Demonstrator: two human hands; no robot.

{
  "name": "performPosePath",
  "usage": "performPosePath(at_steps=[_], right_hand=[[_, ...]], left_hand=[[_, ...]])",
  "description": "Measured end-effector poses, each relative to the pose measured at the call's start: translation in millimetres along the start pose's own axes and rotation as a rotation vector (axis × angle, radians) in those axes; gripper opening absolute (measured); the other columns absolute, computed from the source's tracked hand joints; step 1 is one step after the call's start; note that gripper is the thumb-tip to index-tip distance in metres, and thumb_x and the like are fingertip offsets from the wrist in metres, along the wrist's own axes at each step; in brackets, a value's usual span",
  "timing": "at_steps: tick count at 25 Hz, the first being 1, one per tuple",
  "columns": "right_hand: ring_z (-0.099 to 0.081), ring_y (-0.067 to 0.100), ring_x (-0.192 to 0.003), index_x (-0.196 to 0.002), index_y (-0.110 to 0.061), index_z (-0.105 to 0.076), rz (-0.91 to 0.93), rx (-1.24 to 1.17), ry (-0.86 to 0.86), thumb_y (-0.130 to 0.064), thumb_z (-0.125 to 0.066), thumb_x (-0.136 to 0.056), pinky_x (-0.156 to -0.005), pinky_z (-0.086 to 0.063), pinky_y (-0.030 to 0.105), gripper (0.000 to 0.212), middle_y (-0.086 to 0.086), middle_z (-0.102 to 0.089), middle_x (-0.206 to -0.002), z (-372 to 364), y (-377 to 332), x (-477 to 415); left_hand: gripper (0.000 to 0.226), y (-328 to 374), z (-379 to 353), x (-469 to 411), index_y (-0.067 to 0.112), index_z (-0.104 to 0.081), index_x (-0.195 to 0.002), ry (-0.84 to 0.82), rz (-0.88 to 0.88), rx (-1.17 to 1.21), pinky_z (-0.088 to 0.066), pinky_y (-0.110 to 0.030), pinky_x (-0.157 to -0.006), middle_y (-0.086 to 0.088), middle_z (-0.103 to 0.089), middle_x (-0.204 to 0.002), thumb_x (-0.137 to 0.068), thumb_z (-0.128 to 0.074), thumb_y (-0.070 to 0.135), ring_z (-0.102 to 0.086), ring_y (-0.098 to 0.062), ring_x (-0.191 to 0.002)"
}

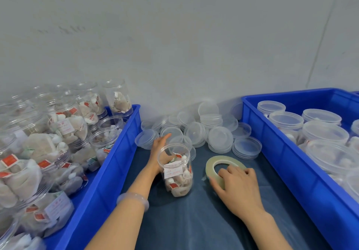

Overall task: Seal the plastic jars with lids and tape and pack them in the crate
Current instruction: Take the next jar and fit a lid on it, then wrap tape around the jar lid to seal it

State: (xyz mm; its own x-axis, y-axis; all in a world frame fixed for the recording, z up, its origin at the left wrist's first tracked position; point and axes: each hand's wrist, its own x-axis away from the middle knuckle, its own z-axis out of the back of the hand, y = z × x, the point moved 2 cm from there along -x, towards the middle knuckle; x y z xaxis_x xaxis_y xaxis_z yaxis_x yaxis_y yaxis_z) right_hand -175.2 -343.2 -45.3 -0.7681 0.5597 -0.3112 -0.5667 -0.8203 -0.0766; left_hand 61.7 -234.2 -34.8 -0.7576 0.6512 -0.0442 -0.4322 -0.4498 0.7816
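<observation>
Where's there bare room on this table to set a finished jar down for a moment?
The widest free patch is the dark cloth nearest you, in front of the open jar and tape roll. A narrower strip runs between the tape roll and the right crate. The lid pile by the wall is crowded, as are the left crate and the right one.

Jar labels (173,172) carry red print, too blurred to read.

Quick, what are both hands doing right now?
Left hand: open, fingers straight, behind the jar.
Right hand: grips the tape.
</observation>
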Motion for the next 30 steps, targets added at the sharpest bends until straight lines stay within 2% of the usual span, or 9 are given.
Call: performPosePath(at_steps=[3, 6, 10, 12, 15, 20, 23, 26, 30], right_hand=[[-0.055, 0.015, -0.091, -0.09, -0.032, -0.056, 0.052, -0.003, -0.02, -0.071, -0.028, -0.09, -0.081, -0.03, 0.034, 0.047, -0.01, -0.058, -0.088, -1, 0, -1], [-0.054, 0.014, -0.099, -0.098, -0.033, -0.053, 0.074, -0.031, -0.034, -0.071, -0.039, -0.087, -0.082, -0.031, 0.032, 0.043, -0.013, -0.056, -0.098, -1, 2, -1], [-0.048, 0.01, -0.105, -0.103, -0.034, -0.048, 0.073, -0.097, -0.05, -0.077, -0.042, -0.082, -0.084, -0.031, 0.029, 0.048, -0.018, -0.051, -0.106, 1, 2, -1], [-0.048, 0.011, -0.111, -0.116, -0.033, -0.052, 0.12, -0.217, 0.026, -0.076, -0.048, -0.079, -0.092, -0.035, 0.028, 0.057, -0.015, -0.052, -0.116, 4, -6, 0], [-0.045, 0.004, -0.122, -0.136, -0.033, -0.046, 0.168, -0.584, 0.062, -0.075, -0.058, -0.072, -0.1, -0.038, 0.024, 0.077, -0.018, -0.049, -0.131, 9, -35, -2], [-0.06, -0.006, -0.1, -0.124, -0.055, -0.036, 0.099, -1.049, -0.046, -0.056, -0.077, -0.063, -0.079, -0.051, 0.021, 0.073, -0.031, -0.059, -0.114, 2, -80, -5], [-0.061, -0.002, -0.099, -0.119, -0.054, -0.041, 0.069, -1.077, 0.033, -0.054, -0.078, -0.064, -0.079, -0.052, 0.024, 0.066, -0.024, -0.061, -0.111, -5, -78, -5], [-0.058, -0.002, -0.097, -0.131, -0.05, -0.039, 0.025, -0.982, 0.216, -0.058, -0.075, -0.058, -0.074, -0.045, 0.01, 0.081, -0.022, -0.05, -0.111, -3, -70, -3], [-0.06, 0.005, -0.083, -0.139, -0.041, -0.043, 0.026, -0.656, 0.367, -0.063, -0.072, -0.055, -0.059, -0.04, 0.013, 0.091, -0.015, -0.044, -0.111, 8, -72, 2]], left_hand=[[0.094, -6, -8, -25, 0.017, -0.026, -0.152, 0.004, -0.038, -0.335, -0.027, -0.038, -0.112, -0.011, -0.024, -0.146, -0.077, -0.08, 0.036, -0.026, -0.029, -0.139], [0.087, -7, -10, -25, 0.018, -0.039, -0.145, 0.048, -0.071, -0.381, -0.03, -0.037, -0.109, -0.009, -0.033, -0.14, -0.074, -0.079, 0.046, -0.031, -0.029, -0.133], [0.071, 10, 18, 4, 0.011, -0.054, -0.123, 0.223, 0.093, 0.334, -0.045, -0.041, -0.094, -0.012, -0.052, -0.124, -0.07, -0.079, 0.051, -0.05, -0.03, -0.115], [0.065, 23, 43, 29, 0.02, -0.053, -0.131, 0.23, 0.007, 0.514, -0.04, -0.031, -0.098, 0.005, -0.054, -0.13, -0.078, -0.069, 0.054, -0.052, -0.017, -0.119], [0.081, 48, 75, 68, 0.045, -0.045, -0.138, -0.046, -0.151, 0.317, -0.033, -0.02, -0.101, 0.028, -0.043, -0.136, -0.063, -0.068, 0.066, -0.04, 0.011, -0.125], [0.082, 69, 60, 90, 0.044, -0.042, -0.132, -0.201, -0.268, -0.173, -0.038, -0.009, -0.093, 0.024, -0.038, -0.131, -0.062, -0.085, 0.047, -0.04, 0.013, -0.12], [0.084, 69, 50, 92, 0.043, -0.041, -0.126, -0.09, -0.233, -0.157, -0.043, -0.013, -0.087, 0.03, -0.043, -0.124, -0.054, -0.08, 0.061, -0.048, 0.01, -0.113], [0.091, 67, 42, 96, 0.047, -0.033, -0.124, -0.023, -0.15, -0.123, -0.041, -0.016, -0.083, 0.035, -0.041, -0.118, -0.049, -0.058, 0.093, -0.048, 0.011, -0.107], [0.105, 67, 36, 98, 0.033, -0.042, -0.119, 0.03, -0.038, -0.196, -0.048, -0.035, -0.079, 0.017, -0.059, -0.107, -0.049, -0.02, 0.107, -0.058, -0.009, -0.094]])
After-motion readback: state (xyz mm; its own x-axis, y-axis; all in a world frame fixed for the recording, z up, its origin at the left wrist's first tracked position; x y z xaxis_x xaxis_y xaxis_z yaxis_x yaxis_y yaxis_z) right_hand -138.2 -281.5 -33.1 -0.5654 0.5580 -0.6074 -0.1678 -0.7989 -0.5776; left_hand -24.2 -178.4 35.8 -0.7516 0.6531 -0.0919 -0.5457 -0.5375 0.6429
